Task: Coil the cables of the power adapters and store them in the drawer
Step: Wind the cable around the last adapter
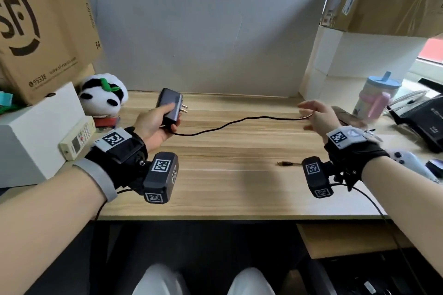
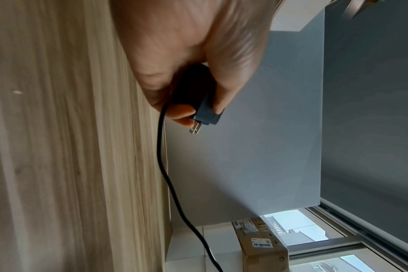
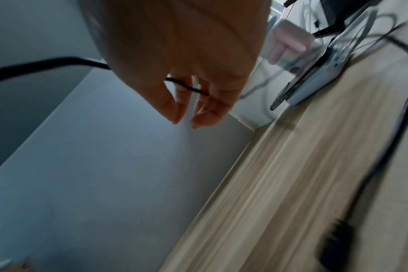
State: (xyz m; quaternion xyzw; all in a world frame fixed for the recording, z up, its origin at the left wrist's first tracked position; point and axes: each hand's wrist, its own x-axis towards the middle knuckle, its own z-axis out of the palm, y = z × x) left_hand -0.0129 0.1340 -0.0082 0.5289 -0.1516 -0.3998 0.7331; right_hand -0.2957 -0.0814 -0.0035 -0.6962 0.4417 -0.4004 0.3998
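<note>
Your left hand (image 1: 153, 124) grips the adapter (image 1: 169, 107) above the desk (image 1: 215, 175), your right hand (image 1: 318, 115) loosely pinches its cable (image 1: 230, 123), which may slip out and uncoil.

Pale wood-grain desk (image 1: 227, 175) pushed up against a plain grey-blue wall (image 1: 203, 31). Cardboard boxes (image 1: 48, 36) stacked on white ones at both back corners, left and right. Window (image 1: 431, 52) off to the right, daylight coming in from that side; buildings outside visible from the left wrist view. Dark floor under the desk edge.
</note>
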